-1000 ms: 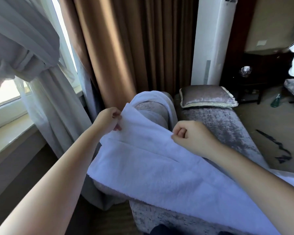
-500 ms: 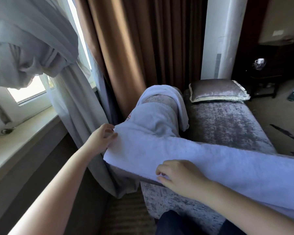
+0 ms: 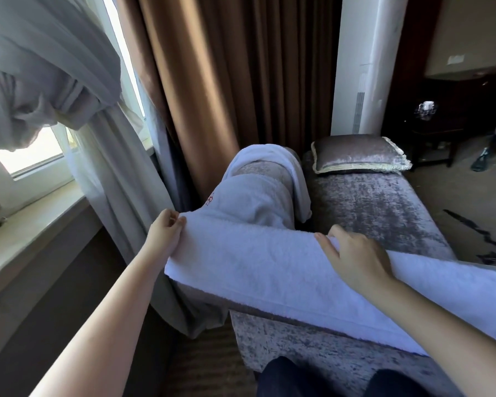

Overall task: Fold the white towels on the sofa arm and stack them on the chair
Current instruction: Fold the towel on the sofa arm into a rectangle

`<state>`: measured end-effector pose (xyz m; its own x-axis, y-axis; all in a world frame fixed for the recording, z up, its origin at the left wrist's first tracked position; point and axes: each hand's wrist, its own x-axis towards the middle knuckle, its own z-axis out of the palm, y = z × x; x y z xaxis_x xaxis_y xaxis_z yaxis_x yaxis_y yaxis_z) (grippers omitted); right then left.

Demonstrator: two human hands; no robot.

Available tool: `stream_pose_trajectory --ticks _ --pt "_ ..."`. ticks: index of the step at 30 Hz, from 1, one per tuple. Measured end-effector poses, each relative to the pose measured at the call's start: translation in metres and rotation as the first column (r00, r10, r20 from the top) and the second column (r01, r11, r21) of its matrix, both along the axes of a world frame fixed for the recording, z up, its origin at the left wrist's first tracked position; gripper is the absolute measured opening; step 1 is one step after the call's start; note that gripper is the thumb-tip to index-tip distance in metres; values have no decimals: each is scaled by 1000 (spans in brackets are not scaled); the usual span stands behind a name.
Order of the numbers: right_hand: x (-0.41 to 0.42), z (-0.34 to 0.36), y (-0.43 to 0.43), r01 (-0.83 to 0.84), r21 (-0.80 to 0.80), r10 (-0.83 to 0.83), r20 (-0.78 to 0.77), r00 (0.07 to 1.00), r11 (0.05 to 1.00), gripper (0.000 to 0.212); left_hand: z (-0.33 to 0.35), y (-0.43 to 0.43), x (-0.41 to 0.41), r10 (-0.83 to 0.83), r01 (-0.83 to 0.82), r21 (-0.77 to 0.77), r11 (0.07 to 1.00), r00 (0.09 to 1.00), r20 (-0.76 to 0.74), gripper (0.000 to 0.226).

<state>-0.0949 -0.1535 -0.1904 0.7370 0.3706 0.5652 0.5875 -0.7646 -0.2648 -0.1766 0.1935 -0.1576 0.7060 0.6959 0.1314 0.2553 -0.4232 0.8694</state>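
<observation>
Two curtains fill the far side: a brown curtain (image 3: 212,96) hanging in heavy pleats and, to its left, a sheer grey curtain (image 3: 69,81) bunched up by the window sill (image 3: 32,224). Below them a grey velvet sofa (image 3: 370,213) runs away from the camera, with its rounded sofa arm (image 3: 265,174) along the left side. Across the sofa's near end lies the white towel (image 3: 269,267), folded lengthwise into a long band that reaches from the sofa arm to the right edge of the view, where it runs out of sight. Its near edge hangs just over the sofa's front face. Beyond it a second towel (image 3: 255,202), with a bit of red stitching at its left edge, is draped over the sofa arm and touches the band; a third towel (image 3: 269,151) hangs over the arm farther back. Dark trouser knees (image 3: 298,376) show at the bottom. A velvet cushion (image 3: 358,153) with pale trim sits at the sofa's far end. The right hand (image 3: 355,259) rests on the band near its middle, thumb lying along the top and fingers curled over the far edge, gripping the fold. The left hand (image 3: 166,233) holds the band's far left corner, pinched between thumb and fingertips, with the towel's end hanging beside the wrist
</observation>
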Motion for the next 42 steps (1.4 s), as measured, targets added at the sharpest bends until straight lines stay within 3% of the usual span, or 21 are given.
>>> stream_pose_trajectory --ticks 4,6,9,12,15,18,22,25,32,34,36,40,42 --pt "9 -4 12 164 -183 -173 -37 984 969 39 -3 -1 -5 26 -15 152 988 997 -67 15" --pt "8 -7 14 146 -166 -156 -49 986 975 42 -11 -7 -7 59 -32 271 962 994 -92 15" --pt "-7 -11 11 53 -81 -41 145 989 995 42 -20 -29 -8 124 -121 534 837 992 32 31" --pt "-28 -21 12 -50 -98 72 231 970 994 44 -29 -83 -3 -122 -21 708 706 981 151 39" --pt "-37 -38 1 -35 -147 63 188 980 988 49 -50 -156 3 -378 181 809 559 924 54 42" --pt "-28 -45 -38 53 -166 -32 126 992 985 51 -64 -214 14 -531 290 849 441 847 -13 44" --pt "-12 -44 -114 171 -180 -172 6 985 969 61 -67 -268 37 -589 366 869 333 801 -111 46" --pt "-7 -46 -176 217 -172 -230 -58 971 961 71 -67 -315 51 -636 412 862 295 758 -144 45" --pt "1 -53 -298 305 -125 -325 -197 925 944 66 -77 -401 66 -628 463 861 208 739 -246 49" --pt "2 -55 -326 340 -27 -332 -308 892 940 65 -83 -406 67 -606 453 870 196 753 -255 50" --pt "3 -56 -348 406 98 -309 -497 811 909 47 -85 -406 68 -604 433 877 209 762 -233 50" --pt "-1 -58 -370 507 370 -125 -700 703 778 24 -86 -408 69 -592 408 891 201 775 -222 51" --pt "-9 -59 -373 522 439 -21 -750 661 732 36 -87 -409 69 -594 392 896 208 778 -203 51"
